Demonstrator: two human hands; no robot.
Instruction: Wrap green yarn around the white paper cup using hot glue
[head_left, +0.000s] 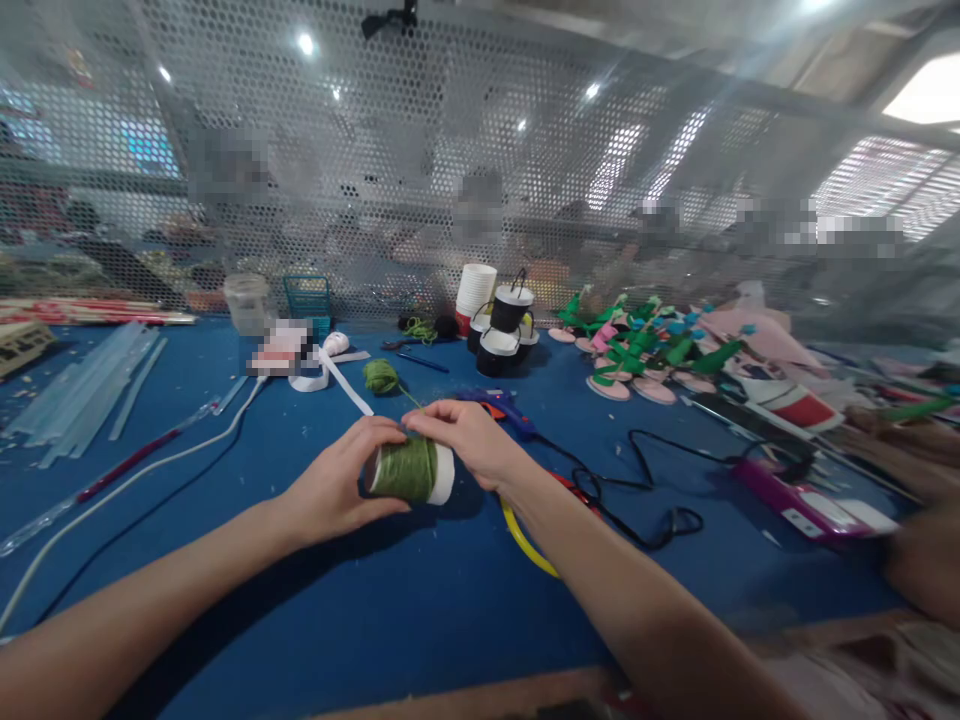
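Note:
A white paper cup (445, 474) lies on its side above the blue table, most of its wall wrapped in green yarn (407, 470). My left hand (341, 478) grips it from the left, thumb below and fingers on top. At the cup's upper right, my right hand (459, 432) pinches a strand of the same yarn. That strand runs back to a small green yarn ball (380, 376) resting behind the hands. A white ribbon (349, 382) trails from its roll toward my left hand.
Behind my right hand lies a blue glue gun (495, 402), its black cord running to a purple power strip (799, 500). Glue sticks (94, 390) spread at left. Black-wrapped cups (498, 352) and green felt figures (637, 350) stand toward the back. Another person's arm (930, 540) is at far right.

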